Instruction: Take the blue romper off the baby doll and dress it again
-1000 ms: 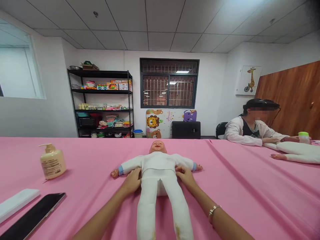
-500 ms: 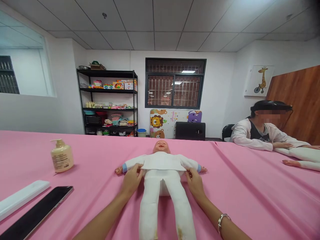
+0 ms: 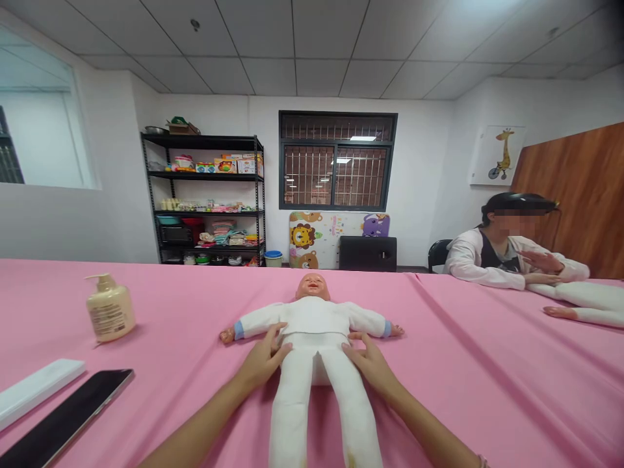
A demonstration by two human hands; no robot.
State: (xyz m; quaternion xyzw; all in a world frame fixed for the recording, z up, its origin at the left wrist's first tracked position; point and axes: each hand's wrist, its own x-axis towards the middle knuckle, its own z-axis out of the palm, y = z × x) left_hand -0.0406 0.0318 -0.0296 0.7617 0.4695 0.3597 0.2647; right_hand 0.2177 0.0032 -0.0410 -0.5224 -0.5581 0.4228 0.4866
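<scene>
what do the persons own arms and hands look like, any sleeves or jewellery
The left forearm and right forearm are bare, with no sleeves or gloves in view. The left hand and right hand are also bare, with no rings visible. A sliver of what looks like a metal bracelet shows on the right arm at the picture's bottom edge.

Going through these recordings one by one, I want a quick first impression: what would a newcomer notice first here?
A baby doll in white clothes lies face up in the middle of a pink-covered table, with the person's left hand and right hand resting open at its waist. To the right, a seated person has a second doll in front of them. At the left stand a cream pump bottle and a black phone.
</scene>
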